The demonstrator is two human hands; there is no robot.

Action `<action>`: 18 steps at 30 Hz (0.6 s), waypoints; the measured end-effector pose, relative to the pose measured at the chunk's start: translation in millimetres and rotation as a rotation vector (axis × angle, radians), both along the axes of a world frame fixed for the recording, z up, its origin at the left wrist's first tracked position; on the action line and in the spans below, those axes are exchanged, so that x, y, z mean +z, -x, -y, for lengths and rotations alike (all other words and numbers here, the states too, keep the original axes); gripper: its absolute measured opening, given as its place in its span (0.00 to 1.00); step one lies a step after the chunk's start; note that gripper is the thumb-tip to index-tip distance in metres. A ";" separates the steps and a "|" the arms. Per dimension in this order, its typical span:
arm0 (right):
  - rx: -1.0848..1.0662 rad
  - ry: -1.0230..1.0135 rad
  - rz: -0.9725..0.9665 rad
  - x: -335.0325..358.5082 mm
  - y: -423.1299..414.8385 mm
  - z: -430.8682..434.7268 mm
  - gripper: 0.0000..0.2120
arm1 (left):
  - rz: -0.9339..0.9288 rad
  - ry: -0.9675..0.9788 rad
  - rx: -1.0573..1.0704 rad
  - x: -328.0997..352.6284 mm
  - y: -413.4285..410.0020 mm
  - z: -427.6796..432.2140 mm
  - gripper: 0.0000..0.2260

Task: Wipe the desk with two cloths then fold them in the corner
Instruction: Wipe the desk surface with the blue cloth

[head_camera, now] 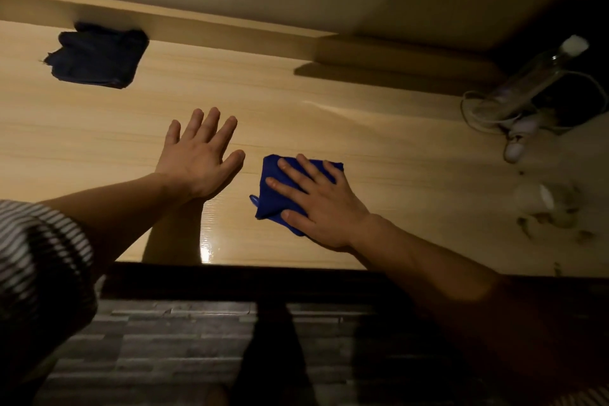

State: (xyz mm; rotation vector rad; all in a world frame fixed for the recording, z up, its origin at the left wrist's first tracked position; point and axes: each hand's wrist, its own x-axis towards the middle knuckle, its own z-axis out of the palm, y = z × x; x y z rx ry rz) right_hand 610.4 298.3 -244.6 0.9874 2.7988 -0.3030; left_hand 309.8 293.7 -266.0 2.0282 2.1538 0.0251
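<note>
From the head camera, a clear plastic bottle [534,76] with a white cap lies tilted at the far right of the table [329,128]; what it holds cannot be told. White cables [514,128] coil around and beside it, and a blurred, pale glassy thing [540,198] sits nearer on the right, too dim to identify.

The table is pale wood-grain laminate, smooth and glossy, with a bright glint near its front edge. A raised wooden ledge [197,23] runs along its back against a plain wall.

The right hand [316,204] lies flat, fingers spread, pressing down on a bright blue cloth [276,188] folded into a thick, roughly triangular pad near the middle of the table. The left hand [201,155] is spread wide, palm down and holding nothing, just left of that cloth and apart from it. A dark navy cloth [99,56], folded into a soft rumpled square, rests at the far left against the ledge. A striped sleeve [39,247] covers the left upper arm. Below the table edge is dark tiled floor [164,339].
</note>
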 end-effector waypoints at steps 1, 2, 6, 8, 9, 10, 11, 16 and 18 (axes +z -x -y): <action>-0.004 0.000 0.005 0.4 -2.0 9.9 0.30 | 0.002 0.015 0.000 1.1 0.1 -0.8 0.37; -0.011 0.004 0.010 1.0 -4.0 19.4 0.30 | 0.004 0.035 -0.001 3.2 -0.1 -1.6 0.37; -0.022 0.046 0.014 4.0 -10.1 53.6 0.29 | 0.094 0.018 -0.017 24.5 -13.7 11.2 0.36; -0.034 0.108 -0.009 7.6 -11.3 69.0 0.29 | 0.248 -0.121 -0.011 37.3 -36.7 40.5 0.33; -0.048 0.145 -0.028 9.8 -11.2 77.1 0.29 | 0.362 -0.195 0.014 42.0 -50.5 60.1 0.30; -0.069 0.190 -0.057 12.5 -10.7 84.8 0.28 | 0.503 -0.246 0.058 44.6 -63.3 81.3 0.26; -0.100 0.248 -0.093 15.1 -9.7 92.7 0.26 | 0.667 -0.264 0.131 46.2 -75.6 103.0 0.23; -0.492 0.642 -0.219 43.5 3.6 122.8 0.23 | 1.543 -0.007 0.852 57.7 -113.7 200.0 0.10; -0.661 0.786 -0.268 64.1 13.0 136.4 0.26 | 1.821 0.221 1.031 68.1 -116.8 227.0 0.19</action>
